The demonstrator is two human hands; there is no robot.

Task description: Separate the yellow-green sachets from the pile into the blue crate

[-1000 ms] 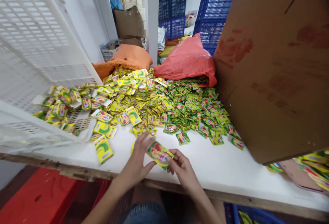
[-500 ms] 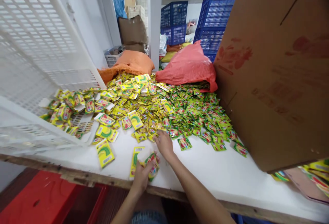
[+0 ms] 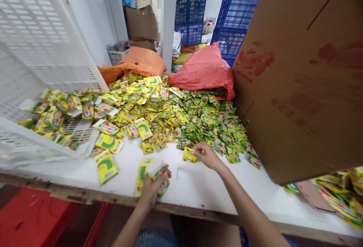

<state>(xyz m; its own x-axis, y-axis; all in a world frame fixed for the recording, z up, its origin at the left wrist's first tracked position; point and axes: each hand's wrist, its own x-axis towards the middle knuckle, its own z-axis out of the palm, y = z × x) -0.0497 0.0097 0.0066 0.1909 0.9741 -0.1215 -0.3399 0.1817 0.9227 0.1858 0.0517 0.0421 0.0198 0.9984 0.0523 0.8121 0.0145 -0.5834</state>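
Observation:
My left hand [image 3: 151, 189] is closed around a small green-and-red carton [image 3: 162, 181] with a watermelon picture and a whitish flap at its top, near the table's front edge. Beside it, partly behind my fingers, lies a yellow carton [image 3: 141, 175] with a banana picture and a barcode. Between thumb and fingers, my right hand [image 3: 209, 157] pinches a yellow sachet [image 3: 189, 155] just above the white tabletop. Beyond it spreads a heap of green sachets [image 3: 210, 122], which merges on the left with yellow sachets [image 3: 159, 122].
At left, a tipped white crate [image 3: 76, 58] holds several filled cartons [image 3: 55, 116]. An orange sack [image 3: 144, 60] and a red sack [image 3: 202, 69] lie behind the heap. A large cardboard box [image 3: 295, 88] leans at right. Below left is a red stool [image 3: 34, 216].
My right hand has moved right, away from the heap's front edge, and now carries a yellow sachet. My left hand keeps hold of the carton. The view has shifted slightly.

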